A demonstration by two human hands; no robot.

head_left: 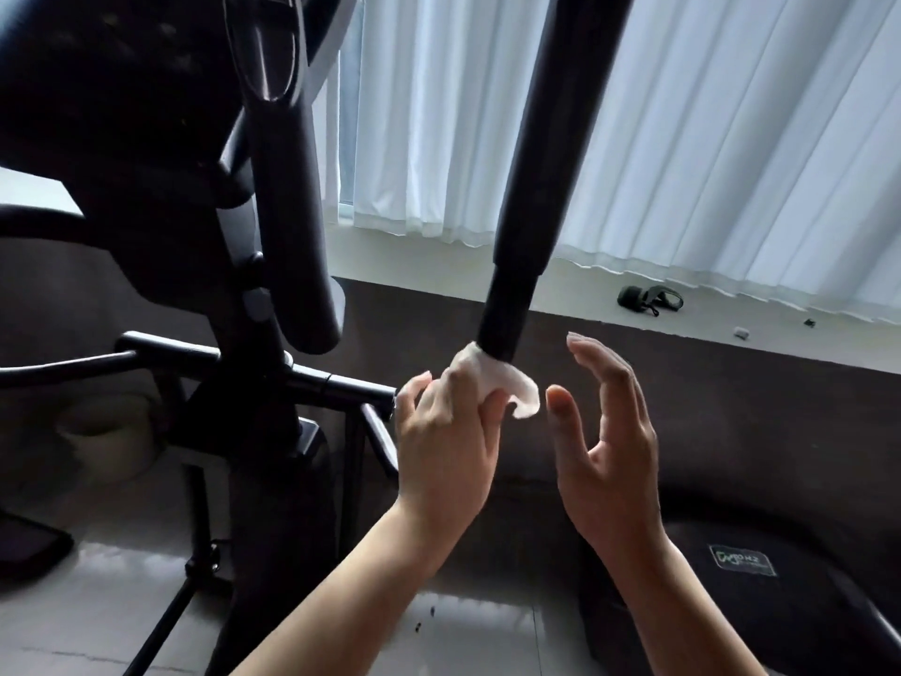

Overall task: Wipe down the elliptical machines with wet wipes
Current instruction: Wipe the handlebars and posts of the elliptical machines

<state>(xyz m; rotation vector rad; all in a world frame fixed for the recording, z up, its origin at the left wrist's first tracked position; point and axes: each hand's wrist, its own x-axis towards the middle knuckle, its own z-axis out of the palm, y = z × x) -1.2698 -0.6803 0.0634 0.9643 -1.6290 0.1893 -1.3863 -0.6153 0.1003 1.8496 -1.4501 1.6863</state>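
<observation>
White pleated curtains [682, 139] hang across the window behind the machine, their hem just above a pale sill [731, 329].

My left hand [448, 431] has its grip closed on the wet wipe [492, 378] — fingers curled round the bunched white cloth, pressing it against the lower end of the black handlebar pole [531, 197] where the tube narrows. One loose fold of the wipe sticks out to the right, past my knuckles. My right hand [609, 431] holds nothing: its grip is open, fingers straight and slightly spread, palm turned toward the left hand, thumb tip just beside the wipe's free fold but not touching it.

Left of the pole stands the rest of the elliptical machine [273, 236] — a dark central column, a second padded bar ending beside the wipe's height, and a horizontal crossbar [317, 380] running behind my left hand. Its dark console housing [97, 90] fills the upper left corner.

On the sill, well to the right, lies a small dark strap-like object [651, 300]; I cannot tell what it is. Below my right forearm sits a black rounded item with a small green-lettered label [743, 561]. Grey glossy floor tiles [97, 602] show at lower left.
</observation>
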